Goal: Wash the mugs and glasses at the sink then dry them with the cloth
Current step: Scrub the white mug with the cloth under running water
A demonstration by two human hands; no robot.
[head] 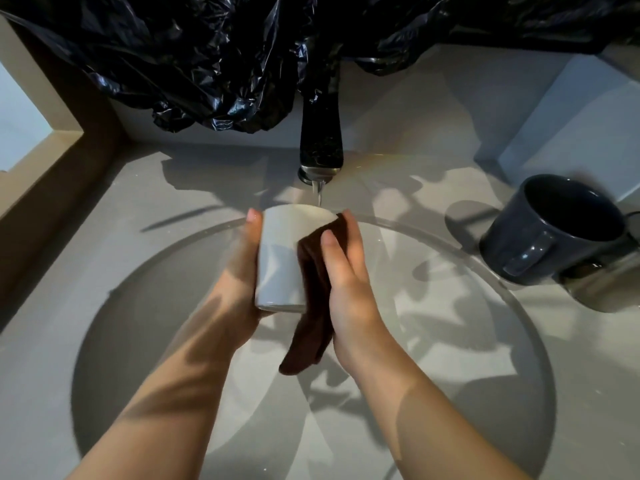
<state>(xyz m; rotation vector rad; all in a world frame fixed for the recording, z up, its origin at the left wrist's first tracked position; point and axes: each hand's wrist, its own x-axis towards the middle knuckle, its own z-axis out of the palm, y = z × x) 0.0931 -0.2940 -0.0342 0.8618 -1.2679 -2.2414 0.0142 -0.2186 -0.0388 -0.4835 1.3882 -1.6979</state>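
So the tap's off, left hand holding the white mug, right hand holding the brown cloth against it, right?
No, the head view shows the tap running onto the white mug. The left hand holds it; the right hand holds the brown cloth against it.

Single view: head cam, wide-angle. Looks fwd + steeply down into round grey sink basin [138,323]; black tap w/ metal spout [320,147] top centre, pointing at cam. Close range: left hand [242,271], right hand [349,282] mid-frame, forearms [173,393] in from bottom edge.
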